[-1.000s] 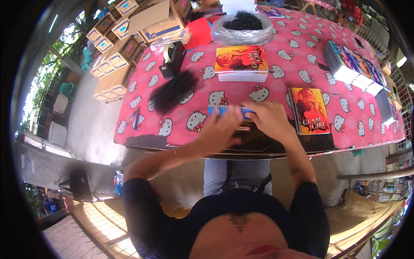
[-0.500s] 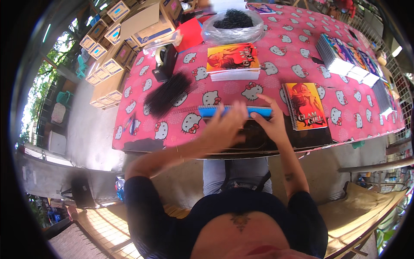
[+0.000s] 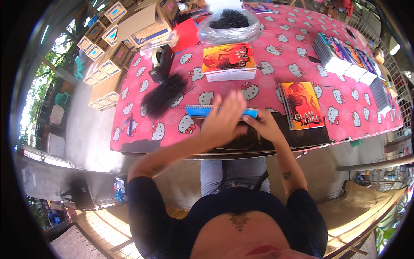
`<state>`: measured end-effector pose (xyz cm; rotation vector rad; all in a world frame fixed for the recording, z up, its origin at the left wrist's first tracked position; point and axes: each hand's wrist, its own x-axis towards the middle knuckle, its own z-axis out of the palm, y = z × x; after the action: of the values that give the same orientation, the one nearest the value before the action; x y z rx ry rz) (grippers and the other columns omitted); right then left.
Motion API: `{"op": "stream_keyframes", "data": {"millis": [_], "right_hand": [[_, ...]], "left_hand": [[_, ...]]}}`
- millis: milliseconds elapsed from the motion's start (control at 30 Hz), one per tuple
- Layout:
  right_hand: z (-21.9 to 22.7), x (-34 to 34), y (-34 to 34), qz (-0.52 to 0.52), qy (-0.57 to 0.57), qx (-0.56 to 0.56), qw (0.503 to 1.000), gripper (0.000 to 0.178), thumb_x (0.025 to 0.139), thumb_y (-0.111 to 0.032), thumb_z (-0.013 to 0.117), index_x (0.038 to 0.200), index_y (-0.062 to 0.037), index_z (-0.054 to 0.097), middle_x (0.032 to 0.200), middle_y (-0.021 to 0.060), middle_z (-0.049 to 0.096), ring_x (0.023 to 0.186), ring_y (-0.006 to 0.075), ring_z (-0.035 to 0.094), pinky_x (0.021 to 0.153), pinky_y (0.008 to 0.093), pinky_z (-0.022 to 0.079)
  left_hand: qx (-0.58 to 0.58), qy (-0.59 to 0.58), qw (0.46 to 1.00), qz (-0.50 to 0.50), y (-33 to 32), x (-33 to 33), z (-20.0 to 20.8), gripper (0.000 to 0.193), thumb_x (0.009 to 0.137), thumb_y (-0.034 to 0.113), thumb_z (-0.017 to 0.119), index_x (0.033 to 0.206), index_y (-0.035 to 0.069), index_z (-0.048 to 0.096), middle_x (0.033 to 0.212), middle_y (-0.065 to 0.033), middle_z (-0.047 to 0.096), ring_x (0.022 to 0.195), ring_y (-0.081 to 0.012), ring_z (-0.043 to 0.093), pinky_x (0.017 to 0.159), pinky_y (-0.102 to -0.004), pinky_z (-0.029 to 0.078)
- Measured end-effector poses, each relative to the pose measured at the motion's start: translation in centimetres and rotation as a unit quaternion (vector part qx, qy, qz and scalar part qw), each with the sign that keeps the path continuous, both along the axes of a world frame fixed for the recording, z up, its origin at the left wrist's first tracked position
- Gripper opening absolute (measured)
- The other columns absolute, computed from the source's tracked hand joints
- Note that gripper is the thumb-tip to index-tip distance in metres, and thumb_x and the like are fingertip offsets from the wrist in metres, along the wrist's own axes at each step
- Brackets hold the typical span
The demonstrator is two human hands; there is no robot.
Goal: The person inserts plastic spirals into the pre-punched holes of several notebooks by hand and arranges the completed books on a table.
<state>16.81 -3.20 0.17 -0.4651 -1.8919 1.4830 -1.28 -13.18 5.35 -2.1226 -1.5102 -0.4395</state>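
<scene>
A narrow blue notebook [image 3: 196, 112] lies near the table's front edge, a dark spiral coil running along its far edge. My left hand [image 3: 224, 118] is over its middle, fingers stretched out and somewhat blurred, so whether the palm presses on it I cannot tell. At the notebook's right end, my right hand [image 3: 264, 125] grips it between thumb and fingers. A spiral notebook with an orange and red cover [image 3: 302, 105] lies to the right of that hand. Left of the blue notebook is a loose bundle of black coils [image 3: 164, 96].
Beyond my hands stands a stack of orange-covered notebooks [image 3: 228, 62]. A black tape dispenser [image 3: 161, 64] is at the left, and a clear plastic bag of black coils [image 3: 228, 28] farther back. More notebook stacks [image 3: 345, 54] stand right. Cardboard boxes [image 3: 108, 64] are piled beyond the table's left side.
The blue notebook and my right hand have shifted left. The coil that stuck out past the notebook's left end now lies along its far edge. My left hand has moved slightly farther up.
</scene>
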Motion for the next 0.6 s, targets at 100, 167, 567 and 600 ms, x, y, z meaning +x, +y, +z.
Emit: {"op": "stream_keyframes", "data": {"millis": [100,167,567,600], "right_hand": [[1.8,0.2,-0.1,0.010,-0.049,-0.026,0.998,0.024,0.094,-0.013,0.067,0.114,-0.0012,0.068,0.084,0.0043,0.066,0.073,0.0082,0.054,0.065,0.0276,0.046],[2.2,-0.3,0.0,-0.005,-0.033,0.049,0.998,0.020,0.092,-0.011,0.068,0.110,0.0000,0.068,0.079,0.0065,0.065,0.071,0.0079,0.054,0.065,0.0291,0.046],[3.2,1.7,0.4,-0.004,0.013,-0.026,1.000,0.021,0.092,-0.009,0.068,0.110,0.0010,0.069,0.089,0.0090,0.070,0.084,0.0097,0.064,0.076,0.0267,0.051],[3.3,2.1,0.8,-0.002,0.047,-0.074,0.996,0.021,0.092,-0.009,0.068,0.110,0.0009,0.069,0.089,0.0081,0.071,0.085,0.0095,0.065,0.078,0.0259,0.052]], "left_hand": [[-0.099,0.020,0.994,-0.039,-1.4,1.2,-0.3,0.086,0.085,0.055,0.061,0.146,-0.001,0.040,0.152,-0.0195,0.040,0.144,-0.0327,0.035,0.115,-0.0560,0.024],[-0.055,0.014,0.998,0.002,1.4,0.6,1.8,0.088,0.085,0.056,0.060,0.146,-0.003,0.039,0.152,-0.0217,0.039,0.144,-0.0353,0.034,0.115,-0.0578,0.022],[-0.033,-0.123,0.991,-0.046,-0.4,1.9,1.9,0.067,0.092,0.040,0.062,0.141,-0.003,0.045,0.144,-0.0208,0.048,0.136,-0.0353,0.044,0.115,-0.0608,0.018],[-0.016,-0.137,0.990,-0.041,0.2,1.7,2.4,0.063,0.092,0.037,0.063,0.139,-0.002,0.047,0.140,-0.0191,0.053,0.133,-0.0335,0.048,0.115,-0.0607,0.019]]}}
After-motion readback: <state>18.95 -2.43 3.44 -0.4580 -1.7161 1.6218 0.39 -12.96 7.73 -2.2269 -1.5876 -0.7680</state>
